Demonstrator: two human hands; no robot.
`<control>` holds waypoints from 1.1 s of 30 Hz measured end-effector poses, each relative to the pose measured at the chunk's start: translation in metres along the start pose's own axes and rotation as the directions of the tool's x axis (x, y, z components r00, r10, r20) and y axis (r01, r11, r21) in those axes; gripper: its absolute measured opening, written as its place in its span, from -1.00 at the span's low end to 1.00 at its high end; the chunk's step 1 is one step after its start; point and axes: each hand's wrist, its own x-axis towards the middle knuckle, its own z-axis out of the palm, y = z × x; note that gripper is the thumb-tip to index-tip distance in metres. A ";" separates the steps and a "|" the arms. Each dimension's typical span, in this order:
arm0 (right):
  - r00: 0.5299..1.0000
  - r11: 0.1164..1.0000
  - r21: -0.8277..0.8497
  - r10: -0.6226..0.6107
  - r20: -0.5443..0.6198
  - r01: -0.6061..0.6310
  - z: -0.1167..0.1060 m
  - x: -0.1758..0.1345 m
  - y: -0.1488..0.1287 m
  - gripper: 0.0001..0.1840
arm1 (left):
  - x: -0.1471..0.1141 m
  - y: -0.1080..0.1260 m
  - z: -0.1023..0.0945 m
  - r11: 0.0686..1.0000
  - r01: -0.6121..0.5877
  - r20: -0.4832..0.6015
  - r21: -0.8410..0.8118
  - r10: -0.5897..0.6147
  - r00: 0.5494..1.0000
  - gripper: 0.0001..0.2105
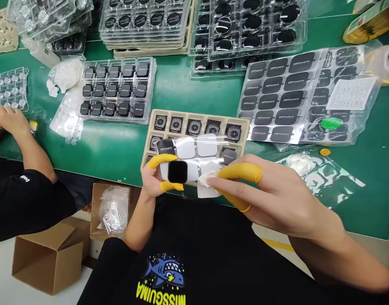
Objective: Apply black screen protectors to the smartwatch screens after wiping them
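My left hand, with yellow finger cots on the thumb and a finger, grips a square smartwatch body by its edges, its black screen facing up. In my right hand, which also wears yellow finger cots, a small white wipe is pinched to the right of the watch. Behind the watch is a clear sticker sheet with white squares and a dark HiFuture label. It overlaps a beige tray, where several watch bodies lie with their sensor backs up.
A clear tray of black watch parts stands at the left. Stacked trays line the back. HiFuture sticker sheets and a plastic bag lie right. At far left, a co-worker's hand rests near another tray. Cardboard boxes stand below.
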 end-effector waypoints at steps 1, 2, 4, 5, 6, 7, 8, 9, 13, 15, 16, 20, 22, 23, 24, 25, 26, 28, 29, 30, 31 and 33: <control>1.000 1.000 -0.014 -0.001 -0.007 0.001 0.000 0.000 -0.001 -0.71 | 0.000 0.001 0.001 1.000 -0.002 0.006 -0.003 0.002 1.000 -0.29; 1.000 1.000 -0.023 -0.005 -0.005 0.005 0.000 0.001 -0.001 -0.71 | 0.000 0.001 0.002 1.000 -0.004 0.010 -0.006 0.004 1.000 -0.29; 1.000 0.999 -0.036 -0.015 0.008 0.016 0.001 0.002 -0.002 -0.70 | 0.000 0.002 0.003 1.000 -0.004 0.016 -0.006 0.004 1.000 -0.29; 1.000 0.999 -0.039 -0.021 0.014 0.022 0.001 0.003 -0.003 -0.70 | 0.000 0.003 0.002 1.000 -0.002 0.020 -0.003 0.002 1.000 -0.28; 0.999 0.999 -0.042 -0.025 0.020 0.026 0.002 0.004 -0.003 -0.70 | 0.000 0.004 0.002 1.000 0.002 0.026 0.001 -0.002 1.000 -0.28; 0.999 0.998 -0.045 -0.031 0.018 0.032 0.003 0.005 -0.004 -0.71 | -0.001 0.004 0.002 1.000 0.005 0.035 0.007 -0.005 0.999 -0.27; 0.999 0.998 -0.047 -0.041 0.011 0.042 0.004 0.006 -0.004 -0.72 | -0.001 0.004 0.002 1.000 0.008 0.044 0.012 -0.009 0.999 -0.26; 0.998 0.997 -0.049 -0.058 0.005 0.058 0.006 0.007 -0.005 -0.74 | -0.002 0.005 0.002 1.000 0.011 0.053 0.017 -0.012 0.999 -0.25; 0.991 0.988 -0.069 -0.136 0.016 0.137 0.016 0.011 -0.007 -0.76 | -0.004 0.005 0.002 1.000 0.005 0.080 0.030 -0.007 0.997 -0.28; 0.986 0.982 -0.085 -0.166 0.034 0.168 0.020 0.012 -0.006 -0.75 | -0.004 0.005 0.002 0.999 -0.008 0.099 0.036 0.004 0.995 -0.31; 0.982 0.978 -0.090 -0.185 0.040 0.188 0.021 0.012 -0.006 -0.75 | -0.005 0.005 0.002 0.999 -0.009 0.109 0.040 0.005 0.994 -0.32; 0.965 0.961 -0.105 -0.250 0.080 0.257 0.024 0.013 -0.003 -0.72 | -0.008 0.004 0.002 0.997 0.023 0.142 0.071 -0.033 0.989 -0.35; 0.963 0.956 -0.128 -0.256 0.086 0.265 0.026 0.015 -0.003 -0.72 | -0.010 0.003 0.003 0.994 0.033 0.154 0.100 -0.048 0.987 -0.37; 0.964 0.954 -0.143 -0.254 0.083 0.263 0.028 0.016 -0.003 -0.73 | -0.011 0.003 0.004 0.993 0.032 0.159 0.117 -0.051 0.986 -0.37; 0.966 0.953 -0.160 -0.249 0.075 0.258 0.030 0.018 -0.003 -0.75 | -0.011 0.002 0.005 0.991 0.028 0.162 0.132 -0.049 0.985 -0.37; 0.968 0.951 -0.181 -0.242 0.063 0.250 0.032 0.020 -0.002 -0.75 | -0.011 0.001 0.006 0.990 0.021 0.165 0.142 -0.045 0.985 -0.36; 0.971 0.949 -0.205 -0.235 0.044 0.239 0.034 0.022 -0.002 -0.75 | -0.011 0.000 0.007 0.989 0.014 0.166 0.144 -0.038 0.985 -0.35; 0.977 0.943 -0.258 -0.215 0.008 0.209 0.036 0.024 0.000 -0.72 | -0.010 -0.002 0.008 0.990 0.011 0.155 0.139 -0.032 0.987 -0.32; 0.980 0.939 -0.288 -0.199 0.000 0.190 0.036 0.024 0.001 -0.70 | -0.010 -0.003 0.007 0.990 0.012 0.143 0.137 -0.032 0.989 -0.31; 0.984 0.934 -0.314 -0.178 0.003 0.170 0.034 0.023 0.001 -0.68 | -0.009 -0.003 0.006 0.990 0.013 0.130 0.142 -0.031 0.991 -0.30; 0.988 0.932 -0.329 -0.153 0.016 0.149 0.031 0.022 0.002 -0.68 | -0.009 -0.004 0.004 0.989 0.009 0.114 0.149 -0.026 0.993 -0.29; 0.994 0.946 -0.305 -0.102 0.046 0.111 0.021 0.015 0.002 -0.69 | -0.008 -0.004 -0.001 0.988 -0.017 0.078 0.153 0.005 0.997 -0.29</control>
